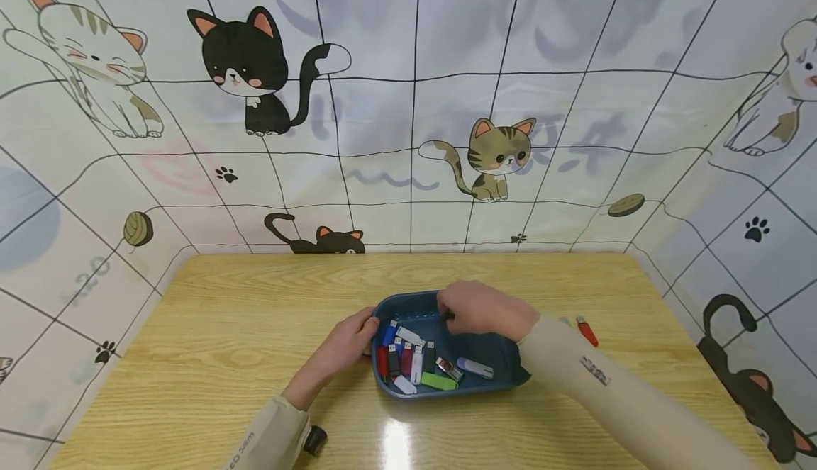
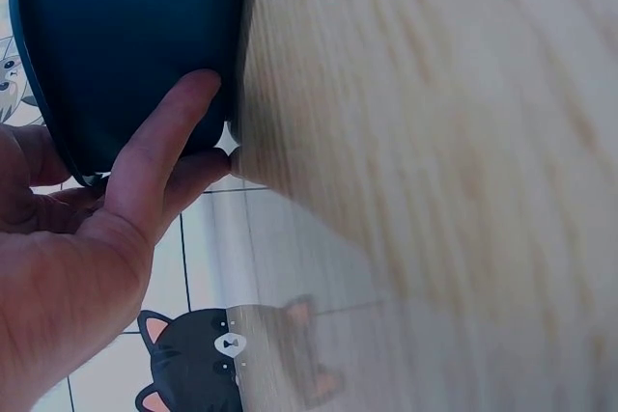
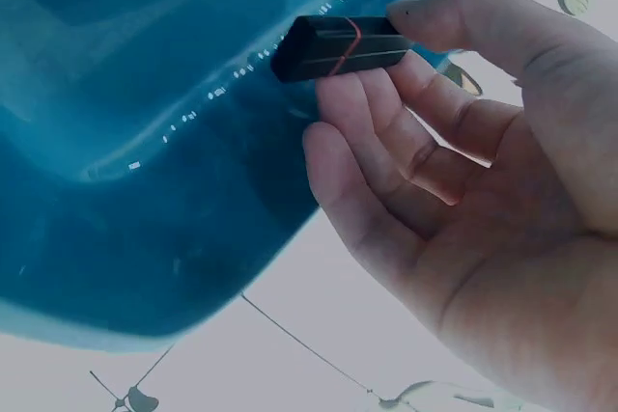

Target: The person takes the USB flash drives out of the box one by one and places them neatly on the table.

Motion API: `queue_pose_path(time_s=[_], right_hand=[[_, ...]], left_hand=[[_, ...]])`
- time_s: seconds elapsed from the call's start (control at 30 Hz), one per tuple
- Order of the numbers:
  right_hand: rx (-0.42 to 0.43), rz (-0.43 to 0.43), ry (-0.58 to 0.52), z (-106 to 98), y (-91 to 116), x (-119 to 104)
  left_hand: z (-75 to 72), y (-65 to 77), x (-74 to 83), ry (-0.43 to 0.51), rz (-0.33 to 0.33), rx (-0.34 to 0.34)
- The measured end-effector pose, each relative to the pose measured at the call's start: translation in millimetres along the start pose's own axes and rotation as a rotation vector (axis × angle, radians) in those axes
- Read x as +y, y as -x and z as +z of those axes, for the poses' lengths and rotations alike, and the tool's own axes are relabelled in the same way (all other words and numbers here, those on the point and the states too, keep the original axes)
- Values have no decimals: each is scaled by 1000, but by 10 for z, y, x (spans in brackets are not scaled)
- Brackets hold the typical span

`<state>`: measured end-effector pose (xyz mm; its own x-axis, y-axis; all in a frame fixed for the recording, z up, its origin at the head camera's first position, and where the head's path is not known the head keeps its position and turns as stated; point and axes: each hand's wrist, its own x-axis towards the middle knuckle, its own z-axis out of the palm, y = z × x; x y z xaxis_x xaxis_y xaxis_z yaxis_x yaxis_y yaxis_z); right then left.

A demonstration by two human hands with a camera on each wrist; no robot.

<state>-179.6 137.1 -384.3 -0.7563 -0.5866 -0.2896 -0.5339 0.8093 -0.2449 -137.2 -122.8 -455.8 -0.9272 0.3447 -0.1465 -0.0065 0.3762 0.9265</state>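
A dark blue plastic bin (image 1: 408,307) stands on the table in the head view, with several USB sticks gathered in its left and front part. My left hand (image 1: 347,339) grips the bin's left end, thumb at the rim. In the left wrist view, the fingers of this left hand (image 2: 116,200) lie along the outer wall and near the base. Over the bin's back right part is my right hand (image 1: 485,309). The right wrist view shows it pinching a black USB stick (image 3: 338,48) with a thin red line between thumb and fingertips, inside the bin.
A red USB stick (image 1: 587,332) lies on the wooden table (image 1: 274,293) right of the bin, beside the right forearm. Near the left sleeve is a small black object (image 1: 315,440). A cat-patterned sheet (image 1: 383,115) encloses the table's back and sides.
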Motion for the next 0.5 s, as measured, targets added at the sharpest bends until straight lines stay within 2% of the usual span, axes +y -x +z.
queue_pose_path(time_s=[0.33,0.5], right_hand=[[144,52,-120,-105,262,95],[187,78,-174,-124,385,153]], left_hand=[[5,-21,-27,-25,3,-14],[10,-18,-33,1,1,-4]])
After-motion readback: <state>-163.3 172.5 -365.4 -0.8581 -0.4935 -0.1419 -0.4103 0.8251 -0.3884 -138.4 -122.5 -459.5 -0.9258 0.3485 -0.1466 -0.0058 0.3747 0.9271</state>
